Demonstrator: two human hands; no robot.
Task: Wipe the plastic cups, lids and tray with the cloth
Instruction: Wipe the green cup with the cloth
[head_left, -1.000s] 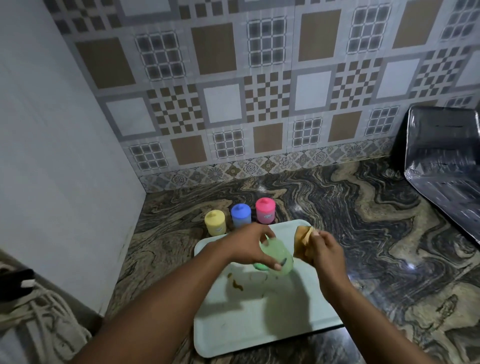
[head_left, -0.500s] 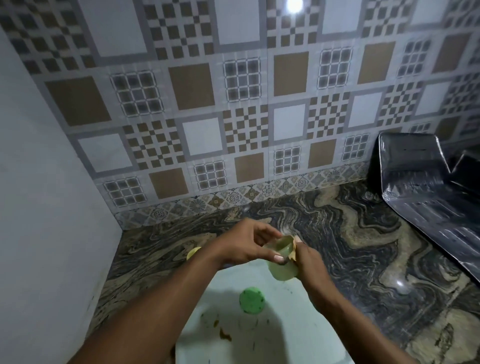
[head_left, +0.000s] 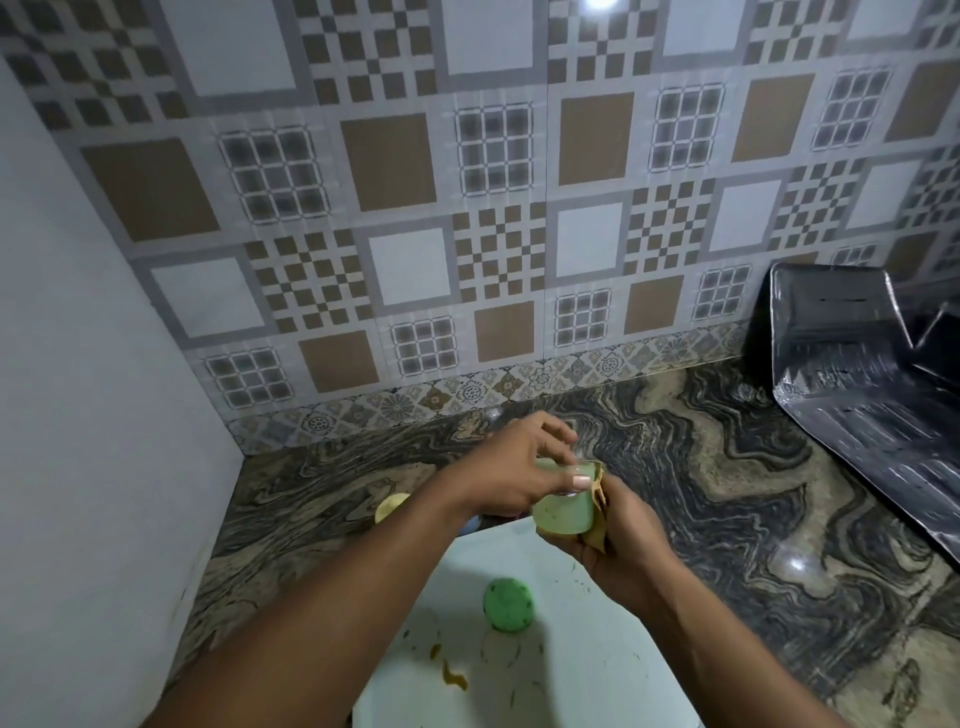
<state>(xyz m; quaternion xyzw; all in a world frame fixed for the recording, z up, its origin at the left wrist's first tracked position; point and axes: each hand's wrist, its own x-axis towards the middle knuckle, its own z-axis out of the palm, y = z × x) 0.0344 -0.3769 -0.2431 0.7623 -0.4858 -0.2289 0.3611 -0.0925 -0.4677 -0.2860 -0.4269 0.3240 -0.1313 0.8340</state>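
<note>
A marbled counter (head_left: 701, 493) is carrying a pale tray (head_left: 597, 670) at 6 o'clock, its green lid (head_left: 508, 605) lying loose. Above the tray, the left hand (head_left: 511, 475) is gripping a green cup (head_left: 563, 506) by its rim while the right hand (head_left: 618, 540) is closing around a tan cloth (head_left: 600, 491) pressed to the cup's 3 o'clock side. No writing is showing anywhere.

I note green cup (head_left: 563, 512): translucent plastic, smooth, faint sheen. Cloth (head_left: 600, 480): tan fabric, matt, crumpled against cup. Green lid (head_left: 508, 605): opaque plastic, finely stippled top. Tray (head_left: 597, 649): pale plastic, smooth, satin, smeared with brown residue. Countertop (head_left: 727, 467): polished veined stone, glossy, lamp glints near right edge. Wall tiles (head_left: 467, 208): glazed ceramic, slight shine. Dark sheet (head_left: 857, 364) at far right corner: shiny, wrinkled film.
</note>
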